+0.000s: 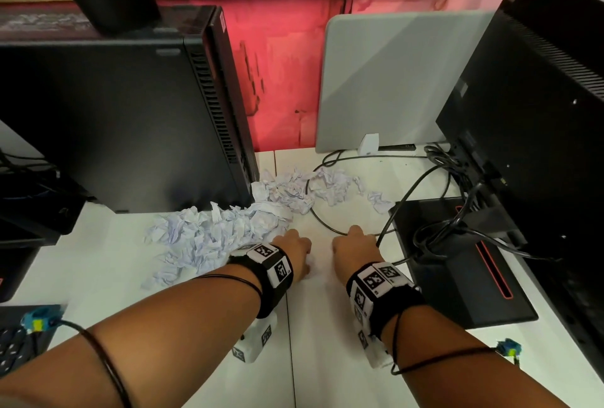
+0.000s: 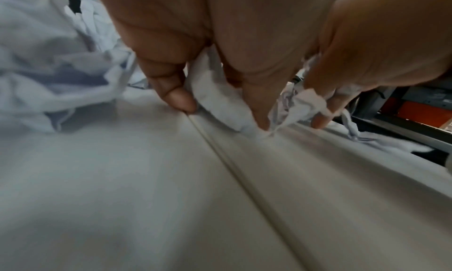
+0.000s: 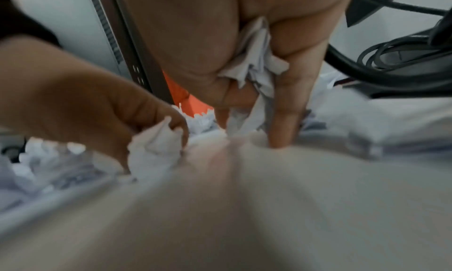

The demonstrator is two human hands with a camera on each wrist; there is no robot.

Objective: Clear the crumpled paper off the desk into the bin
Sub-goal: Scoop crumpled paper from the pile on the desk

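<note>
A heap of crumpled white paper (image 1: 212, 234) lies on the white desk (image 1: 327, 342) in front of the black tower, and more scraps (image 1: 313, 188) trail toward the back. My left hand (image 1: 292, 252) sits at the heap's right edge. In the left wrist view, the left hand (image 2: 220, 109) has its fingers curled round a paper wad (image 2: 215, 93). My right hand (image 1: 354, 246) is just beside it, close to a cable. In the right wrist view, the right hand (image 3: 252, 120) clamps a crumpled scrap (image 3: 254, 62) between its fingers. No bin is in view.
A black computer tower (image 1: 130, 120) stands at the left, and a grey panel (image 1: 392, 81) at the back. A black monitor back (image 1: 523, 130) is on the right, above a flat black box (image 1: 457, 270). Black cables (image 1: 327, 211) loop across the desk. A keyboard (image 1: 13, 345) lies bottom left.
</note>
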